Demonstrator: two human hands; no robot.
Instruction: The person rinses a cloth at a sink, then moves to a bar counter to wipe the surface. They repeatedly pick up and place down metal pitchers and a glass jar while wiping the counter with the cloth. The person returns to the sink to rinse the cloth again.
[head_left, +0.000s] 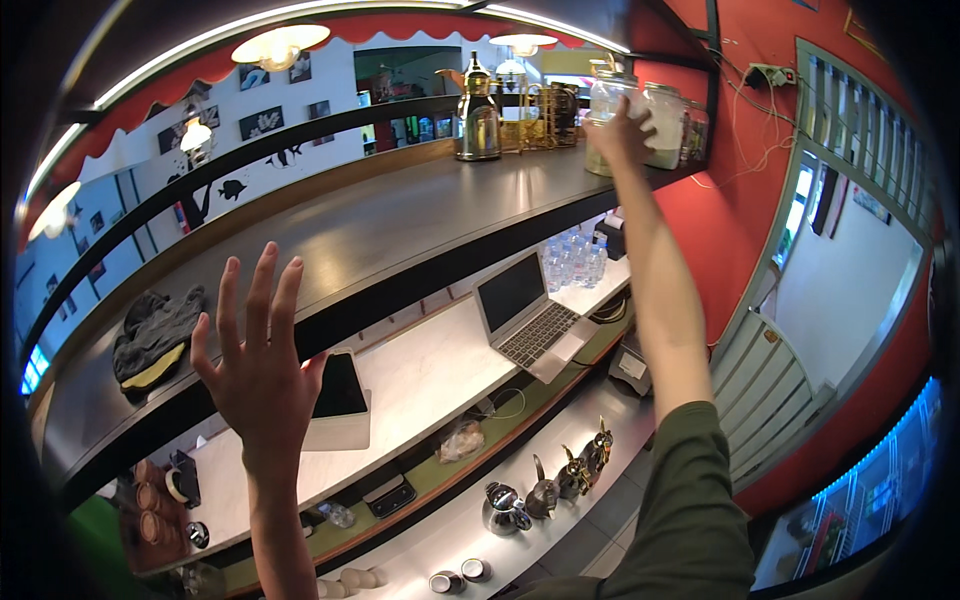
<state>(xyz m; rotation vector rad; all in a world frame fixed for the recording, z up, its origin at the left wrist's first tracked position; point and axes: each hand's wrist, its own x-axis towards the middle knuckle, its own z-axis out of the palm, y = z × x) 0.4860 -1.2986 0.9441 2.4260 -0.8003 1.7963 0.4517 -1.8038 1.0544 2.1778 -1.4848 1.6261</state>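
My right hand (621, 136) reaches to the far right end of the high shelf (375, 217), its fingers spread across a clear glass jar (600, 161). Whether the fingers grip the jar or only cover it from this side cannot be told. Beside it stands a second glass jar (663, 127) with pale contents. My left hand (259, 360) is raised and holds nothing, with its fingers apart, before the shelf's front edge. To its left, a crumpled dark grey cloth item (156, 337) with a yellow part lies on the shelf. A tablet (339, 386) shows behind my left thumb.
A metal-and-glass vessel (478, 120) stands on the shelf. Below, the white counter (420, 375) bears an open laptop (529, 322) and plastic water bottles (574, 262). Several metal teapots (505, 510) and two cups (475, 570) stand on the lower surface. A slatted gate (765, 382) is at right.
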